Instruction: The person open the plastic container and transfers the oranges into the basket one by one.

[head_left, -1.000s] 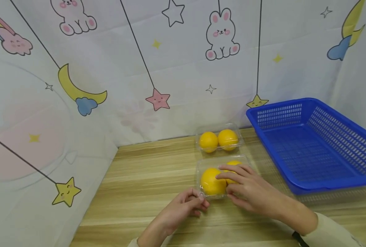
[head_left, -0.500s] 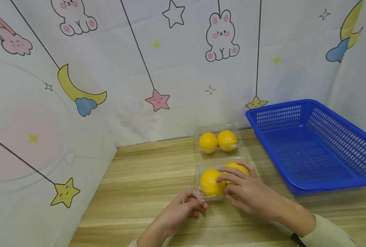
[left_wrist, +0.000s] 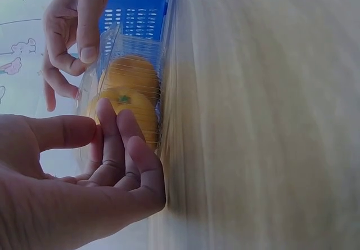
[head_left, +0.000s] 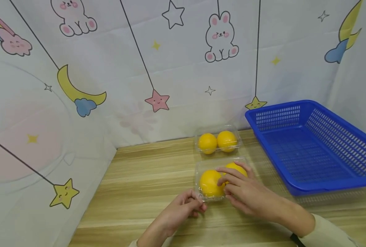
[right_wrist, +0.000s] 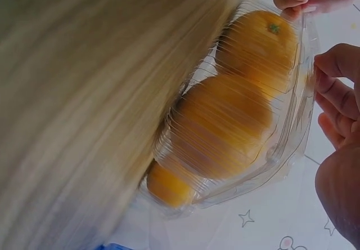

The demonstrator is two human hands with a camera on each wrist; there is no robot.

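A clear plastic clamshell box holding two oranges lies on the wooden table. Its lid is down over the fruit; whether the front edge is latched I cannot tell. At the near left corner, my left hand pinches the box's rim between thumb and fingers. My right hand rests over the lid from the right, fingers spread and bent, tips touching the plastic near the front edge. In the right wrist view, the right hand touches the lid's edge, and one orange shows through the ribbed side.
A second clear box with two oranges stands behind, near the wall. To the right is a blue mesh basket with nothing in it. A printed cloth hangs at the back and left of the table.
Both hands keep their places at the box. The right fingers have shifted slightly over the lid, uncovering more of the right orange. The whole view has drifted a little.
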